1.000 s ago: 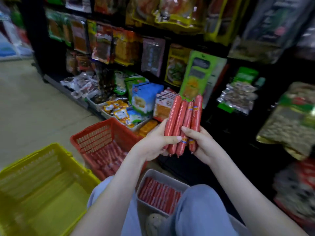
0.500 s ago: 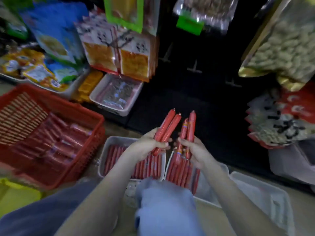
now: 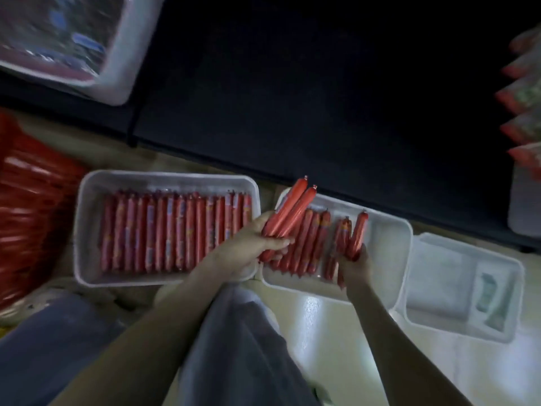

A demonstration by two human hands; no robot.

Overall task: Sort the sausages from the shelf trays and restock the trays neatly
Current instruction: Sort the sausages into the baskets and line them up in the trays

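Note:
Two white trays lie on the floor in front of my knees. The left tray [image 3: 87, 230] is filled with a neat row of several red sausages [image 3: 175, 230]. The right tray [image 3: 389, 244] holds a shorter row of sausages [image 3: 310, 244] in its left half. My left hand [image 3: 251, 247] grips two red sausages [image 3: 289, 212] above the gap between the trays. My right hand [image 3: 355, 265] holds two sausages [image 3: 355, 235] low inside the right tray, beside the row.
An empty white tray [image 3: 462, 288] with a paper scrap sits to the right. A red basket [image 3: 26, 206] of sausages stands at the left. The dark bottom shelf [image 3: 322, 98] runs across the top, with another white tray [image 3: 126, 54] on it. Red-edged packets [image 3: 524, 98] hang at far right.
The view has swung down from the shelves to the floor trays. The four sausages held together were split, two per hand, and my right hand lowered its pair into the right tray.

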